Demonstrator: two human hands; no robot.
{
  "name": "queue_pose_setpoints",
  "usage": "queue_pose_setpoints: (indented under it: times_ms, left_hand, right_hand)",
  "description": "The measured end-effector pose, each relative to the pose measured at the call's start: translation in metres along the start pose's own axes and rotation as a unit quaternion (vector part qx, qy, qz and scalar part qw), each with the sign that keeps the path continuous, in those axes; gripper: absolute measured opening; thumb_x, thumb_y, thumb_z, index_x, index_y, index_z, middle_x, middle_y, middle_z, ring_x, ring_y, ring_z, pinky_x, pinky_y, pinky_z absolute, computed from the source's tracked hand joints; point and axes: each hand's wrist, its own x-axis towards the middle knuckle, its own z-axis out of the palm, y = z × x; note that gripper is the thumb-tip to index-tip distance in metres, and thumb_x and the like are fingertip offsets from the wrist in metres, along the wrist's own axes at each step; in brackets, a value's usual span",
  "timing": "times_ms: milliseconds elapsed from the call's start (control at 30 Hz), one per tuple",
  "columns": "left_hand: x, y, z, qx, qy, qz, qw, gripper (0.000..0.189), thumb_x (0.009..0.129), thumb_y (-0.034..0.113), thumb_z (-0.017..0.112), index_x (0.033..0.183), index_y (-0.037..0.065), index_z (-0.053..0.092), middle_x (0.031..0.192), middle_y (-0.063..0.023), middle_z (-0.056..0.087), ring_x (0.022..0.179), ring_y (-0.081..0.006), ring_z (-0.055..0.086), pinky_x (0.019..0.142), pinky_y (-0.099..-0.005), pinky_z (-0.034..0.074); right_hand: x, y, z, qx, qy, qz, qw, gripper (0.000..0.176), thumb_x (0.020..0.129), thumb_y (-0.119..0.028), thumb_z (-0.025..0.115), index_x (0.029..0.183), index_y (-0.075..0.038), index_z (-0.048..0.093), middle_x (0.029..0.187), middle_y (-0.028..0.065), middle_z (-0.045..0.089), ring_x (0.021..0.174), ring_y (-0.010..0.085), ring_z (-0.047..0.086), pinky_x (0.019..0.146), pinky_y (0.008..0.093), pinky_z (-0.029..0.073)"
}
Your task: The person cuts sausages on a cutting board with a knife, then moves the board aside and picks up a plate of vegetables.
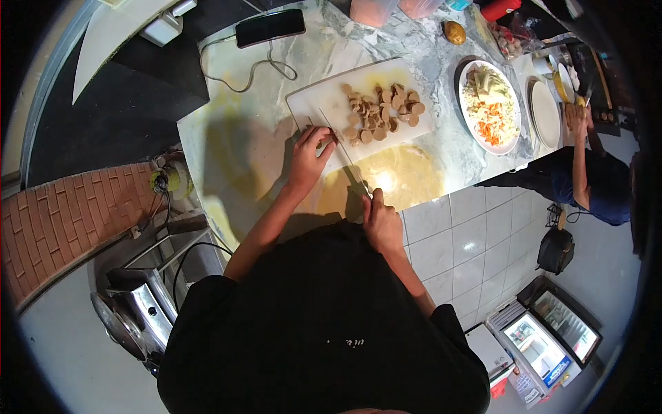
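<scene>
My right hand (pixel 383 222) is wrapped round the handle of a knife (pixel 354 164), whose thin blade points up and left across the near edge of a white cutting board (pixel 314 99). Beside the blade, on the board's left part, my left hand (pixel 312 152) has its fingers curled down over something small and brown, mostly hidden under them. Round brown slices (pixel 376 114) lie in a loose pile on the board, to the right of the blade.
A plate of shredded vegetables (pixel 489 107) stands right of the board, with a potato (pixel 454 32) behind it. A phone (pixel 270 28) and its cable lie at the back left. Another person (pixel 586 172) stands at the far right near stacked plates (pixel 545 114).
</scene>
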Motion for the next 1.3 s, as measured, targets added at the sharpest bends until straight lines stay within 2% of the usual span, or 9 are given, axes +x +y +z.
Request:
queue_pose_setpoints:
  times_ms: [200,500,700,800,1067,1200,1300]
  left_hand:
    - [-0.002,-0.006,0.002,-0.001,0.000,-0.005,1.000,0.024,0.081,0.001,0.069,0.103,0.001,0.060,0.095,-0.0134,0.065,0.088,-0.0301,0.066,0.075,-0.0385,0.052]
    - [-0.001,-0.006,0.005,-0.010,0.006,-0.007,1.000,0.022,0.082,0.003,0.071,0.103,0.002,0.062,0.097,-0.0135,0.065,0.087,-0.0309,0.065,0.076,-0.0385,0.052]
    - [0.003,-0.002,0.007,-0.008,0.009,-0.003,1.000,0.020,0.083,0.006,0.071,0.102,0.003,0.064,0.096,-0.0122,0.066,0.088,-0.0305,0.065,0.077,-0.0388,0.051]
    - [0.003,-0.004,0.009,-0.005,0.011,0.009,1.000,0.020,0.084,0.007,0.071,0.102,0.003,0.064,0.096,-0.0120,0.066,0.087,-0.0305,0.064,0.077,-0.0390,0.051]
    - [0.001,-0.002,0.003,-0.026,0.004,0.001,1.000,0.020,0.084,0.007,0.071,0.102,0.003,0.065,0.098,-0.0118,0.067,0.089,-0.0308,0.065,0.078,-0.0386,0.051]
    - [0.001,-0.001,0.006,-0.036,0.006,0.003,0.999,0.020,0.083,0.007,0.072,0.102,0.003,0.066,0.099,-0.0113,0.067,0.091,-0.0313,0.065,0.080,-0.0381,0.051]
    - [0.003,0.003,0.009,-0.024,0.011,0.016,1.000,0.021,0.083,0.007,0.072,0.102,0.003,0.066,0.099,-0.0109,0.066,0.091,-0.0315,0.064,0.081,-0.0381,0.051]
  right_hand:
    - [0.000,-0.001,-0.004,-0.019,-0.004,0.002,1.000,0.028,0.102,-0.033,0.050,0.101,-0.006,0.045,0.059,0.0237,0.061,0.056,0.0435,0.064,0.046,0.0511,0.051]
    - [0.004,0.004,-0.006,0.003,-0.020,0.010,1.000,0.029,0.102,-0.033,0.049,0.102,-0.004,0.047,0.062,0.0269,0.062,0.060,0.0472,0.064,0.051,0.0549,0.051]
    - [0.007,0.006,-0.013,0.151,-0.033,0.030,0.988,0.029,0.103,-0.028,0.049,0.098,0.000,0.050,0.064,0.0316,0.058,0.067,0.0523,0.060,0.053,0.0579,0.045]
    - [0.009,0.008,-0.014,0.182,-0.026,0.040,0.982,0.029,0.103,-0.026,0.050,0.097,0.002,0.051,0.066,0.0323,0.058,0.070,0.0531,0.059,0.054,0.0575,0.043]
    - [0.009,0.009,-0.009,0.256,-0.083,0.028,0.963,0.036,0.105,-0.030,0.046,0.096,0.003,0.055,0.073,0.0325,0.059,0.077,0.0531,0.059,0.062,0.0532,0.044]
    - [0.006,0.014,-0.007,0.269,-0.086,0.022,0.959,0.036,0.105,-0.030,0.046,0.094,0.003,0.055,0.073,0.0322,0.059,0.075,0.0525,0.059,0.060,0.0522,0.044]
    - [0.003,0.013,-0.005,0.261,-0.052,0.020,0.964,0.034,0.104,-0.029,0.047,0.094,0.003,0.054,0.070,0.0311,0.059,0.071,0.0518,0.059,0.056,0.0508,0.043]
